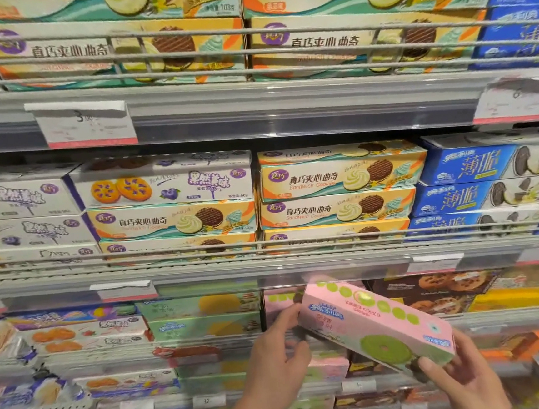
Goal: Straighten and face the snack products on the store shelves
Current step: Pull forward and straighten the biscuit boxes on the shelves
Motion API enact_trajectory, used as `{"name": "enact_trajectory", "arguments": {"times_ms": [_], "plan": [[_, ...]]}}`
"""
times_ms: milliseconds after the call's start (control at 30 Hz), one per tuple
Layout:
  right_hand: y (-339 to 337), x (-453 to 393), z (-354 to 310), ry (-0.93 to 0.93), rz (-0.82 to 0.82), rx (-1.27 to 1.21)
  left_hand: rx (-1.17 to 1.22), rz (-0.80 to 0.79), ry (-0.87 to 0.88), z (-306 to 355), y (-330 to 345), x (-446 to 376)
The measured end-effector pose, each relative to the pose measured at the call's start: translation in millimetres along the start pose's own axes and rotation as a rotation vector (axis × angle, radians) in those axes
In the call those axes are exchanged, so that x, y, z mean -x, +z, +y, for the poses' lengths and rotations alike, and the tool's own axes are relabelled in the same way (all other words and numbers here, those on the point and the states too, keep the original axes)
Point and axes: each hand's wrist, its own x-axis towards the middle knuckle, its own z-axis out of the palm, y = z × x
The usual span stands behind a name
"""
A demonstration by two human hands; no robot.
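Box: my pink cookie box (374, 324) tilts before the shelf (267, 265).
Left hand (274, 350): grasping its upper end.
Right hand (459, 373): gripping its lower end.

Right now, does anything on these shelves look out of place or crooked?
Yes. The pink box is off the shelf, tilted, print upside down, held by the left hand and right hand. One blueberry cookie box tops a stack of sandwich cookie boxes.

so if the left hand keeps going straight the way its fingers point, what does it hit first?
The left hand already grips the near end of the pink box. Fingers point up and into the shelf, so past that end it would likely meet the pink boxes stacked behind. Depth is unclear.
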Motion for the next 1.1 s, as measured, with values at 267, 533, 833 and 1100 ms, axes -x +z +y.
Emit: {"name": "enact_trajectory", "arguments": {"times_ms": [267,533,833,1100], "plan": [[5.7,-4.2,18.5,0.051,0.052,-0.089,-0.007,-0.075,0.004,-2.4,-3.7,2.9],[20.9,-7.6,20.8,0.006,0.099,0.012,-0.027,-0.066,-0.013,-4.9,-9.1,0.8],[59.1,-3.9,9.7,-0.131,0.218,0.066,-0.071,-0.044,-0.055,-11.3,-10.8,-0.6],[73.4,-0.1,8.0,-0.193,0.222,0.258,-0.076,0.037,-0.084,-23.6,-8.7,-2.4]]}}
